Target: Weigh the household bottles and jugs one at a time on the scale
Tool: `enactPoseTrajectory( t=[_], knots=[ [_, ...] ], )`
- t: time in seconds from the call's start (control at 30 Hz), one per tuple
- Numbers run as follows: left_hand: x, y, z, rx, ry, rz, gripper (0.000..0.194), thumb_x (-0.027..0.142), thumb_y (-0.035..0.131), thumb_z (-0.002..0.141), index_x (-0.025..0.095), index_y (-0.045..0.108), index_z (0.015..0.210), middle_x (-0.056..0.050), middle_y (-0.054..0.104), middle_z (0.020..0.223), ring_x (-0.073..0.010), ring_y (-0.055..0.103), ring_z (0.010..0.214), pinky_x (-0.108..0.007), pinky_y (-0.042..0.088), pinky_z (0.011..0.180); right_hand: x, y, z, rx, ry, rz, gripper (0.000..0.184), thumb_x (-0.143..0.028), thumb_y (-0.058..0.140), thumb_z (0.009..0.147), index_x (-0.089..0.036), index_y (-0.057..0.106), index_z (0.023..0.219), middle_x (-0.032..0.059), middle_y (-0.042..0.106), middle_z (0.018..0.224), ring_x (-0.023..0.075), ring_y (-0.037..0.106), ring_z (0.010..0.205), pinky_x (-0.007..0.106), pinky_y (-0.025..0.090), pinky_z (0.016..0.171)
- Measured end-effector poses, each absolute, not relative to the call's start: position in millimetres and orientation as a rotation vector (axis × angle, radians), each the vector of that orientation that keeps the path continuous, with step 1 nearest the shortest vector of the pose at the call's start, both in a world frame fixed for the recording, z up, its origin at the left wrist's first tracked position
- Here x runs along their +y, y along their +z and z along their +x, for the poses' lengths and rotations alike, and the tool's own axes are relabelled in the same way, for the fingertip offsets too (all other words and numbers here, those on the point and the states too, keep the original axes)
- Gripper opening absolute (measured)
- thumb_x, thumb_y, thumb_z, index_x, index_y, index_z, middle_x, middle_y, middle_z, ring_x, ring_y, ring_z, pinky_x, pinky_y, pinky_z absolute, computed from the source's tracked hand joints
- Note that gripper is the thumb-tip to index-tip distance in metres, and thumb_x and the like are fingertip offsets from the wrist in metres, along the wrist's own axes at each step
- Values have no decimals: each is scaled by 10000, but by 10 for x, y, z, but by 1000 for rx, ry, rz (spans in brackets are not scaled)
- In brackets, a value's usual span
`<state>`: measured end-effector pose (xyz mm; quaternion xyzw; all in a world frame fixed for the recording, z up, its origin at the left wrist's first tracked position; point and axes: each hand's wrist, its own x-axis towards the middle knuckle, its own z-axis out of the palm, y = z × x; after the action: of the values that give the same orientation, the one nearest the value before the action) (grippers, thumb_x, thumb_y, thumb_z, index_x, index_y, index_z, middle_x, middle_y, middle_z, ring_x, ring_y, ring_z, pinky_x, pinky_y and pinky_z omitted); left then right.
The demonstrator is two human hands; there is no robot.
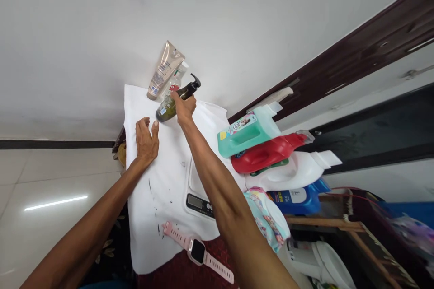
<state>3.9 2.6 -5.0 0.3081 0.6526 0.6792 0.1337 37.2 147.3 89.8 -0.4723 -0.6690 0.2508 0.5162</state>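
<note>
A dark green pump bottle (167, 109) with a black pump head is gripped by my right hand (185, 106) near the back of the white cloth (142, 216). To its left, my left hand (147, 139) holds nothing, its thumb and fingers apart just above the cloth. Behind the pump bottle stand a beige squeeze tube (166, 67) and a clear bottle (175, 80) with a red label, partly covered by it. Below my right forearm lies a white digital scale (200, 205), partly hidden by the arm.
Along the right stand a green jug (242, 137), a red bottle (267, 153), a white bottle (298, 171) and a blue bottle (294, 198). A patterned soft pack (267, 216) lies nearer. A pink smartwatch (196, 250) rests at the front edge. The wall (203, 18) rises behind.
</note>
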Motion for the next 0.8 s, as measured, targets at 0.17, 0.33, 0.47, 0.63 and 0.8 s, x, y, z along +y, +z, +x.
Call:
enactPoseTrajectory(
  t=[0.17,0.33,0.47,0.63,0.8],
  knots=[
    [23,-35,15,1910,1933,911,403,555,451,1086,190,546,1228,-193,617,1328,-282,618,1242,-476,473,1158,1032,1298,1196,-1595,774,-1079,361,-481,865,752,-188,709,894,8,755,837,178,668,783,335,557,770],
    [17,-16,-11,1938,1911,953,466,591,414,1080,166,548,1218,-215,627,1328,-307,609,1247,-529,466,1167,449,1841,2096,-1764,673,-1123,388,-512,906,722,-204,704,845,27,723,831,207,648,794,423,595,822],
    [-14,44,-24,1970,1857,985,423,560,410,1085,171,548,1175,-209,630,1294,-319,610,1240,-546,477,1155,99,1830,2584,-1785,646,-1222,404,-550,905,736,-219,723,877,41,734,863,244,670,833,489,620,865],
    [-49,151,-10,1978,1840,937,297,513,480,1082,221,532,1077,-155,615,1237,-321,608,1266,-506,481,1153,-98,1520,2819,-1758,687,-1255,407,-533,895,744,-227,752,973,54,772,948,272,715,910,513,613,923],
    [-57,241,18,2052,1750,961,221,415,422,1111,204,475,1077,-168,595,1253,-301,577,1249,-512,436,1162,-157,1352,2853,-1702,725,-1278,442,-522,893,736,-228,740,1027,61,791,987,277,730,946,531,600,968]
  ],
)
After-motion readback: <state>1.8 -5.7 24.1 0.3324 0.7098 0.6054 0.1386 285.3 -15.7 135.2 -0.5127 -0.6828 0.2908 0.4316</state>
